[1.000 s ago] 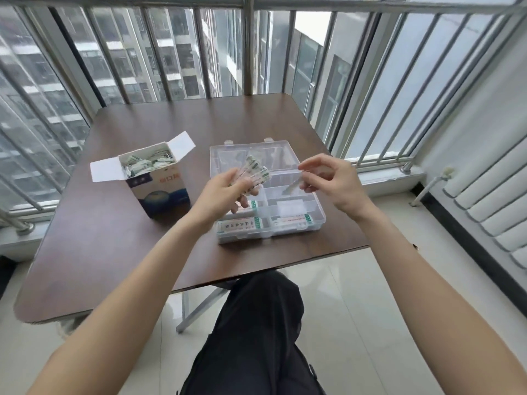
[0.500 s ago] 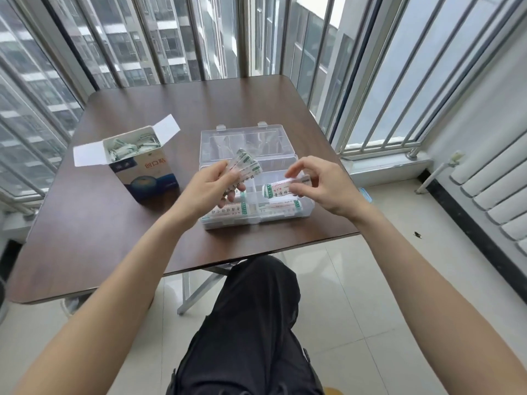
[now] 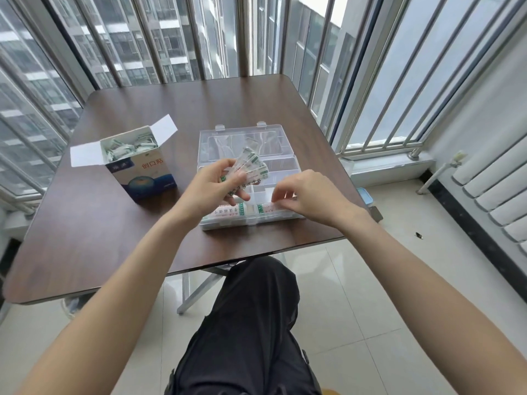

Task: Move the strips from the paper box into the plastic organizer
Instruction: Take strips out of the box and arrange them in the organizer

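Observation:
An open paper box (image 3: 145,178) stands on the left of the table, with several wrapped strips (image 3: 128,146) inside. To its right, the clear plastic organizer (image 3: 242,225) sits with its lid (image 3: 242,138) folded back. My left hand (image 3: 211,189) grips a fanned bundle of strips (image 3: 253,166) above the organizer's middle. My right hand (image 3: 305,195) is low over the front right compartment, fingers curled onto the end of one strip (image 3: 265,208) lying there. More strips (image 3: 228,212) lie in the front left compartment.
The brown table (image 3: 114,223) stands in a corner of barred windows (image 3: 199,38). A white radiator (image 3: 499,195) lines the right wall. A small blue container (image 3: 363,193) sits on the tiled floor past the table's right edge. My dark-trousered leg (image 3: 251,323) shows below.
My right hand has carried its single strip down from above the organizer into the front right compartment. My left hand has kept hold of the bundle in about the same place.

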`<control>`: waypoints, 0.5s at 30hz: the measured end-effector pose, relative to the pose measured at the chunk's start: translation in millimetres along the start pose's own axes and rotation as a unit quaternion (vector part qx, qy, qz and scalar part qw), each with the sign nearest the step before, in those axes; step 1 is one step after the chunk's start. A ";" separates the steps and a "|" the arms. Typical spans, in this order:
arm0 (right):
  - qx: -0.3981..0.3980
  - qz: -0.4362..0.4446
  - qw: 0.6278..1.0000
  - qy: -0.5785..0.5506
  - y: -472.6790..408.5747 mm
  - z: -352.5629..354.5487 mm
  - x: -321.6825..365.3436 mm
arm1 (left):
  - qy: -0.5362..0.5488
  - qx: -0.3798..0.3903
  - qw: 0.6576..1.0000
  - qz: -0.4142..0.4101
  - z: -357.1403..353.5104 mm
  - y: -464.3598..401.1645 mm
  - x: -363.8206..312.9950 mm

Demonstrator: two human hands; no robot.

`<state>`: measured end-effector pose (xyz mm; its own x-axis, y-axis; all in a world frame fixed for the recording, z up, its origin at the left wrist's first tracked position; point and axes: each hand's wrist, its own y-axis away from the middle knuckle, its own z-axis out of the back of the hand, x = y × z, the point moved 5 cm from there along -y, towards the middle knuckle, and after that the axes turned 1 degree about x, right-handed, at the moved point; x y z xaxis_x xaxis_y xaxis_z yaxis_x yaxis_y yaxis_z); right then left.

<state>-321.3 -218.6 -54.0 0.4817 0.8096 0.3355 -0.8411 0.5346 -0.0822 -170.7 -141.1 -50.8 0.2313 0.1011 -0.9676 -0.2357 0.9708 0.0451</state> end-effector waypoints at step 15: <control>-0.073 -0.150 0.825 -0.539 -6.7 23.0 -7.4 | -0.134 0.105 0.984 -0.051 -16.4 -3.9 -9.5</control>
<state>-325.0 -233.8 -34.4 0.0981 -0.0101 0.9951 -0.6471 0.7591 0.0715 -187.5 -149.4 -45.9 0.4906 0.0265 -0.8710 -0.0041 0.9996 0.0281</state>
